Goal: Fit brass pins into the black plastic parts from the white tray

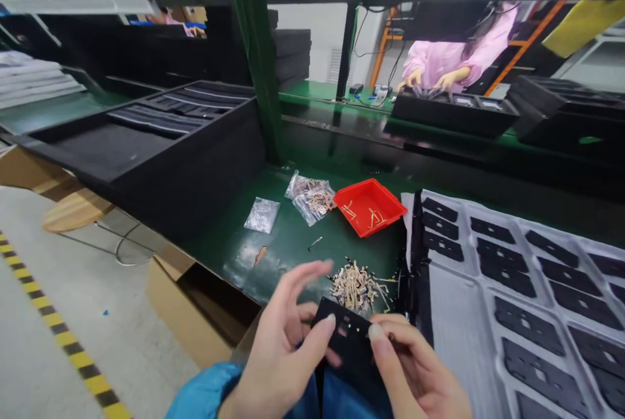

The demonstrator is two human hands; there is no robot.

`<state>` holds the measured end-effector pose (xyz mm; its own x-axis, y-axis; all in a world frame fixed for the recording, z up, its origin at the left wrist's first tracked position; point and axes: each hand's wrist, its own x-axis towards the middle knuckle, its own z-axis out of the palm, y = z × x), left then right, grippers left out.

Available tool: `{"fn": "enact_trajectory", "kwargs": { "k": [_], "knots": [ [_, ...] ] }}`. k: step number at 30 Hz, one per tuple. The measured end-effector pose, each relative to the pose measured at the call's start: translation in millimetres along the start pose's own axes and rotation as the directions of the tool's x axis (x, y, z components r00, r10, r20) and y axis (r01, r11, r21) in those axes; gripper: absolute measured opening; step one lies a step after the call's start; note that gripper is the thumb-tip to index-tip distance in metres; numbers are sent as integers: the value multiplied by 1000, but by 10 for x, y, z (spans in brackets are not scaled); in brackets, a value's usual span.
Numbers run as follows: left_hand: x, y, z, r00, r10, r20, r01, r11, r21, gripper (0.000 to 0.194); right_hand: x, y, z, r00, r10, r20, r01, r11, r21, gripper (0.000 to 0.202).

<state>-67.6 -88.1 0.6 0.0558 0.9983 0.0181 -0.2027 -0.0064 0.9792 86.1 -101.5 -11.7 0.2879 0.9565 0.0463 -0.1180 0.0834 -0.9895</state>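
A flat black plate [352, 349] with small cut-outs and tiny holes is held between my two hands at the table's near edge. My left hand [288, 341] grips its left side, thumb on top and some fingers beneath, the upper fingers raised. On the right side, my right hand [410, 367] pinches the edge with thumb and fingers; whether a small piece is also in those fingertips cannot be seen. Just beyond the plate lies a loose pile of small beige and black strips [359, 285]. To the right, a white moulded tray [459, 295] holds several similar black plates [532, 321].
A red bin [368, 204] with a few beige strips sits behind the pile. Clear plastic bags [312, 198] of small parts and another bag [262, 215] lie to its left. A large black box [195, 165] stands left. Across the bench, a person in pink [449, 64] handles a black box.
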Motion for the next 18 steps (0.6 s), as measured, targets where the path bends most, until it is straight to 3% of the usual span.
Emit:
{"fn": "enact_trajectory", "kwargs": {
  "k": [2, 4, 6, 10, 18],
  "knots": [
    [74, 57, -46, 957, -265, 115, 272, 961, -48, 51, 92, 60, -103, 991, -65, 113, 75, 994, -79, 16],
    [95, 85, -57, 921, -371, 117, 379, 924, -54, 53, 159, 115, -184, 970, -134, 201, 169, 971, -169, 11],
    [88, 91, -37, 923, -378, 73, 382, 923, -53, 52, 183, 146, -218, 961, -165, 223, 221, 941, -258, 8],
    [68, 70, 13, 923, -376, 80, 381, 924, -48, 42, 158, 100, -188, 966, -133, 224, 209, 908, -364, 9],
    [46, 76, 26, 926, -354, 134, 364, 929, -63, 28, 169, -1, -197, 969, -92, 229, 178, 904, -390, 11]
  ]
}}
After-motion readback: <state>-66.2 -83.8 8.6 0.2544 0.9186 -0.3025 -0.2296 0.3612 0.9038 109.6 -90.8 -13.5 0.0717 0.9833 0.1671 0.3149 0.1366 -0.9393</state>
